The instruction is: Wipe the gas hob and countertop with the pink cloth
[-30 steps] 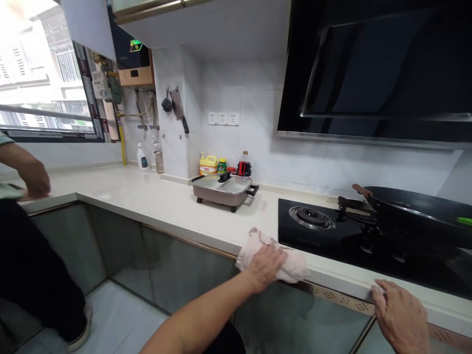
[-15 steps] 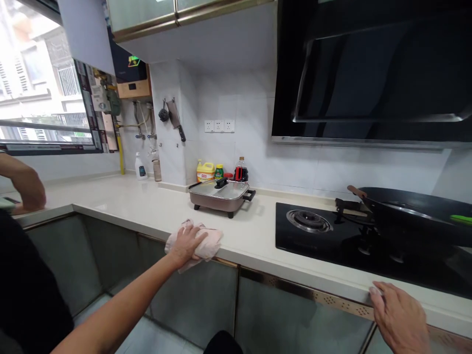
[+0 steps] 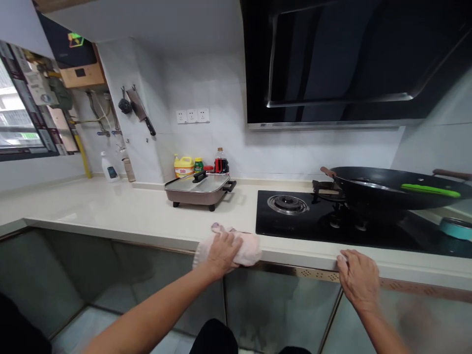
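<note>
My left hand [image 3: 224, 251] presses down on a pale pink cloth [image 3: 249, 249], its fingers curved over the fabric. The cloth lies bunched on the front edge of the white countertop [image 3: 155, 219], with part hanging over. My right hand [image 3: 359, 279] rests on the counter's front edge, in front of the black gas stove [image 3: 291, 226], and holds no loose object. Behind the cloth stands a brown electric pan [image 3: 195, 195] with a glass lid.
A black wok [image 3: 372, 196] with a green-handled utensil [image 3: 429, 190] sits on the stove. Bottles, including a yellow jug [image 3: 183, 167], line the wall. A cleaver [image 3: 140, 110] hangs on the pillar. Overhead is the range hood [image 3: 332, 64]. A turquoise round object [image 3: 456, 229] lies at right.
My left hand has slid the cloth rightward along the counter edge, closer to the stove. My right hand stays on the edge. The view has turned right, and the other person's arm has left it.
</note>
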`<state>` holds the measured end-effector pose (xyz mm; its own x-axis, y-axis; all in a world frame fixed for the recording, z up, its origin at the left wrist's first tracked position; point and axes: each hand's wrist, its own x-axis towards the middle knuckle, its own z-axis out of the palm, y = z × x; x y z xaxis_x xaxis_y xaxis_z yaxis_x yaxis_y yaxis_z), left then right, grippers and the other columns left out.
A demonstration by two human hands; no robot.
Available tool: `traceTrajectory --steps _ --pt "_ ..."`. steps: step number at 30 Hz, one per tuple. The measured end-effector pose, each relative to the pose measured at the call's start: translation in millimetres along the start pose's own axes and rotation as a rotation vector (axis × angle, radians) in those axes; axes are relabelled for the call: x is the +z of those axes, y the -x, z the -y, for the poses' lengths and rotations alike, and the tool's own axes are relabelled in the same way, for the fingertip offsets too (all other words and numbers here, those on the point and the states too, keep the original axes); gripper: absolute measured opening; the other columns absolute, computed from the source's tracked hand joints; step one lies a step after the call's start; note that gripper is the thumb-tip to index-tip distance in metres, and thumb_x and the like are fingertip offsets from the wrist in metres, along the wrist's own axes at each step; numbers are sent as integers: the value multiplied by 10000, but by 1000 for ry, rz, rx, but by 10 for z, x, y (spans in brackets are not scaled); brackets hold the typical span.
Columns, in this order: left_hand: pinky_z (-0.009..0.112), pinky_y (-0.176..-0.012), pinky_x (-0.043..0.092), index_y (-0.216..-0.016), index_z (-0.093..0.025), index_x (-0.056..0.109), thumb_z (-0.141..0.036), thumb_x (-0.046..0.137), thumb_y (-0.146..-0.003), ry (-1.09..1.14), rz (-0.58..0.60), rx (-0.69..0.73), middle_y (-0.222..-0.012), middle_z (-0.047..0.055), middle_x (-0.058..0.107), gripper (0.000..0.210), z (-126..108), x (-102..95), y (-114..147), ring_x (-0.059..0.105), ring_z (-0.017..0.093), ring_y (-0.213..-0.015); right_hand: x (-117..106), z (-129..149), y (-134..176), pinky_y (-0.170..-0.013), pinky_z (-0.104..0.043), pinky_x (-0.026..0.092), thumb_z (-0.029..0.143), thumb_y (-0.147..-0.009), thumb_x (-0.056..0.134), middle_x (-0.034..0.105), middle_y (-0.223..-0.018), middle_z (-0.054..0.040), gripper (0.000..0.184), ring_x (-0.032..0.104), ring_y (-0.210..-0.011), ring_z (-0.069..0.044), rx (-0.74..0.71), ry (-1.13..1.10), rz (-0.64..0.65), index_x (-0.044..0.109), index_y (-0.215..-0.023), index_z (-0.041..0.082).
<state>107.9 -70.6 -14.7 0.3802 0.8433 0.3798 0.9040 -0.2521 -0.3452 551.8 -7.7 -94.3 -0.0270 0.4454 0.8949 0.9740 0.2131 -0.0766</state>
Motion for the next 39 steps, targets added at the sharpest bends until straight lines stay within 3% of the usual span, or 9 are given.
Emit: traceTrajectory --steps 8,12,16,19,23,27,30,35,39 --pt "694 -1022 391 -1211 -136 610 -311 674 -890 74 -231 234 -1093 169 638 371 -1591 -85 -968 571 342 -1002 -337 103 -208 -1053 -512 414 539 -1004 374 661 -1146 -137 442 581 -1127 -296 215 -360 145 634 -1102 195" --pt "689 -1011 432 -1116 -142 673 -209 593 -928 121 -268 233 -1026 163 661 215 -2075 -142 -1281 600 341 -983 -632 582 -414 -1069 -489 436 504 -1012 394 601 -1295 -145 412 553 -1228 -277 295 -691 122 576 -1238 211" --pt "644 -1028 461 -1112 -177 712 -169 658 -877 206 -247 246 -1116 182 688 241 -2286 -203 -1418 610 383 -1109 -540 967 -424 -1089 -518 426 493 -1019 391 600 -1341 -118 400 549 -1248 -273 186 -753 296 548 -1296 251" --pt "562 -1021 504 -1256 -178 655 -283 704 -866 265 -281 350 -1206 168 681 408 -2027 -255 -1281 616 352 -1140 -358 932 -340 -1142 -572 362 517 -1017 381 570 -1420 -114 482 506 -1332 -289 156 -617 385 472 -1411 255" --pt "417 -1100 481 -1390 -146 549 -321 664 -906 612 -396 531 -1431 181 579 527 -1187 -259 -886 532 277 -1335 -295 845 -288 -1132 -590 348 560 -983 466 563 -1432 -108 587 503 -1331 -309 6 -466 475 412 -1505 297" --pt "418 -1041 502 -1275 -207 640 -303 531 -983 692 -446 170 -1241 121 694 326 -279 -195 -636 626 249 -1181 -249 1218 -326 -1071 -731 288 625 -686 824 558 -1381 -169 918 455 -1306 -462 -116 -288 471 476 -1478 316" --pt "441 -992 503 -1150 -201 697 -350 529 -968 610 -361 -73 -1112 107 735 289 178 -113 -617 659 270 -1072 -86 1761 -359 -1049 -753 278 439 -512 974 557 -1351 -197 1116 431 -1296 -507 -112 -267 446 445 -1482 282" --pt "407 -995 476 -1012 -221 741 -459 480 -979 543 -235 -197 -1094 83 747 354 377 21 -649 653 263 -1085 141 2366 -408 -1028 -691 355 352 -616 928 535 -1391 -182 1015 484 -1238 -444 -213 -298 482 402 -1483 305" --pt "418 -1004 446 -995 -242 762 -521 458 -973 507 -133 -264 -1128 76 744 413 345 50 -637 637 273 -1126 71 2082 -455 -1008 -579 419 377 -674 895 534 -1391 -175 980 515 -1211 -391 -419 -335 491 388 -1508 296"
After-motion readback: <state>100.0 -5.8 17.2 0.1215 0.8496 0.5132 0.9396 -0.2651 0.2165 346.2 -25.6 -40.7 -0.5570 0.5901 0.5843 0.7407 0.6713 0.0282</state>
